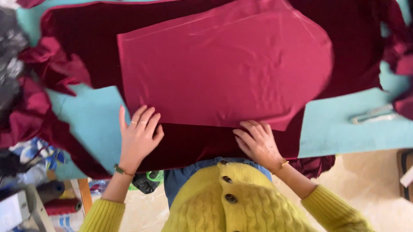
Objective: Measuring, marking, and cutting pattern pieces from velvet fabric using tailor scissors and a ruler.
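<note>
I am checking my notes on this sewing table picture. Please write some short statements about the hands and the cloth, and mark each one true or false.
1. The left hand lies flat, fingers spread, on the dark red velvet cloth. True.
2. The right hand holds scissors. False: it holds nothing; its fingers rest at the lower edge of the lighter crimson cut fabric piece.
3. The lighter piece lies on top of the dark cloth. True.
4. The table cover is yellow. False: it is turquoise; the knitted cardigan is yellow.
5. Both wrists carry bracelets. True.
</note>
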